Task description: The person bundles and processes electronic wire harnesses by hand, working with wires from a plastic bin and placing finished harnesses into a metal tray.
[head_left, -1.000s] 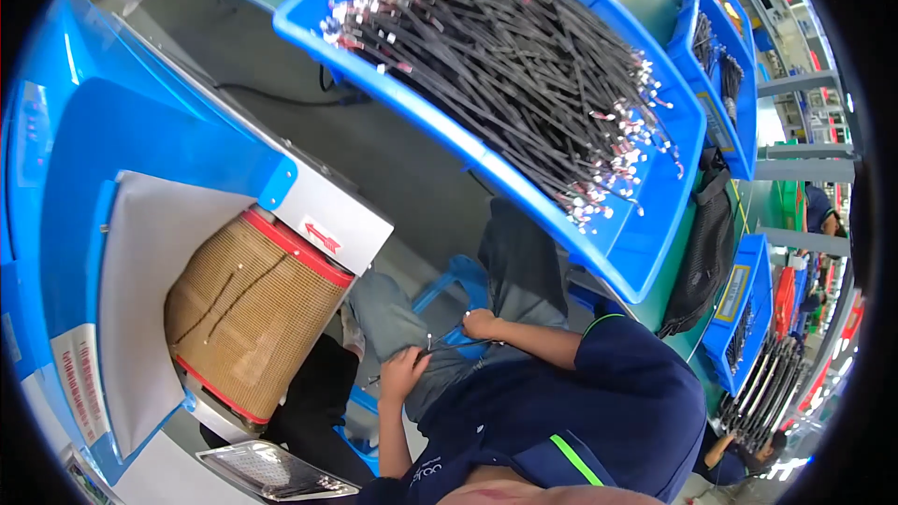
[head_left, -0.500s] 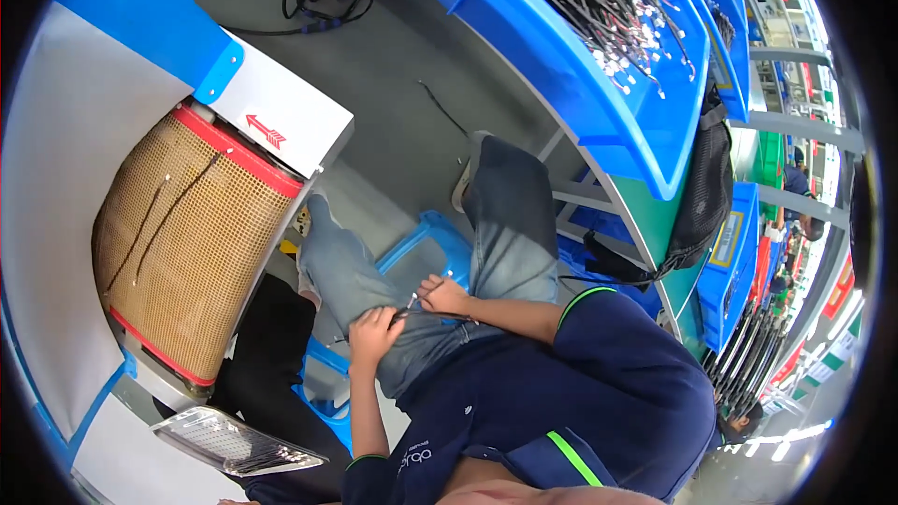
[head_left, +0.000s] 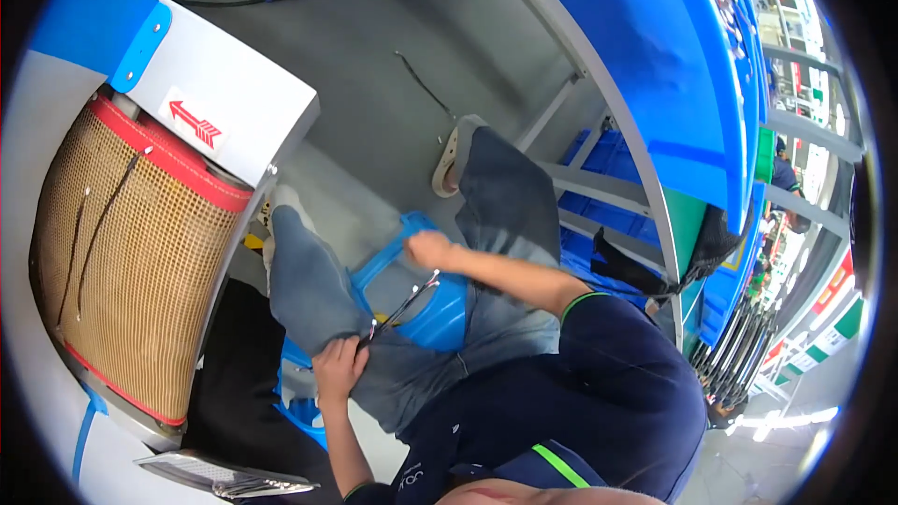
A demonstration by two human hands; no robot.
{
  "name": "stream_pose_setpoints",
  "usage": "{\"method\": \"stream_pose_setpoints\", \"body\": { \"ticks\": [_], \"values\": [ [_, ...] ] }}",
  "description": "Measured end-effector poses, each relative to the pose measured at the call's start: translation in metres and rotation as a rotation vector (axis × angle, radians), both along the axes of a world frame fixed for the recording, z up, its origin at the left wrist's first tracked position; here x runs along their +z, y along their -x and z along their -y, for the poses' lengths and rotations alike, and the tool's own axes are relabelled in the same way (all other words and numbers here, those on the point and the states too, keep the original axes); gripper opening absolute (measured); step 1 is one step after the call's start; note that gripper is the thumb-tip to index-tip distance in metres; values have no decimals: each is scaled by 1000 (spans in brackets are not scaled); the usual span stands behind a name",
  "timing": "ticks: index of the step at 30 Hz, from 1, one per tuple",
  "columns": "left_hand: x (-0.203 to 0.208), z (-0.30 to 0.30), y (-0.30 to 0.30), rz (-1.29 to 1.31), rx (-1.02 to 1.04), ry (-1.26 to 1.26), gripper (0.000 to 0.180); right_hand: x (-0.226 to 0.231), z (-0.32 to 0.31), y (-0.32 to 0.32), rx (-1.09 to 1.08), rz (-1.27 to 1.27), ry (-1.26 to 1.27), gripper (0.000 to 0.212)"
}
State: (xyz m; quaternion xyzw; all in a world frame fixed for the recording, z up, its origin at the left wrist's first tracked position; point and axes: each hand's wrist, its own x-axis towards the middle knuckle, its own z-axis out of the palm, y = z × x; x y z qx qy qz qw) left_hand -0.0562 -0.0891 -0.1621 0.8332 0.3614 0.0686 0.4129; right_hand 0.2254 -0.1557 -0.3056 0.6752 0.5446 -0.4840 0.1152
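My left hand [head_left: 339, 369] is closed over my left thigh, gripping a thin black cable [head_left: 402, 307] with small white connectors. The cable stretches up and right from my fingers, its far end loose just below my right hand. My right hand [head_left: 430, 251] is curled closed above the blue stool [head_left: 435, 313], between my knees. Whether anything lies inside its fingers is hidden. The cable does not appear to touch this hand.
At left stands a conveyor with a brown mesh belt [head_left: 131, 262], two thin cables lying on it. A clear tray [head_left: 224, 477] sits below. Large blue bins [head_left: 636, 65] line the right. A loose cable [head_left: 426, 84] lies on the grey floor, near my shoe [head_left: 447, 164].
My right hand has moved up and away from my left hand, leaving the cable's end. My left hand has shifted down and left with the cable. The whole view has shifted.
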Motion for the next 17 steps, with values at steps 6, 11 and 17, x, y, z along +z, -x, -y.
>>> {"method": "stream_pose_setpoints", "body": {
  "ticks": [6, 11, 17],
  "values": [
    [-13, -9, 9, 7, 102, -31, 18, -56, -92, -130, -107, 227, -39, 18],
    [-5, -12, 32, 77, 209, -107, 14, 7, -48, -134, -103, 168, -72, 16],
    [29, 1, 17, 239, 207, -144, 11, 96, 38, -57, 79, 335, -112, 21]
  ]
}}
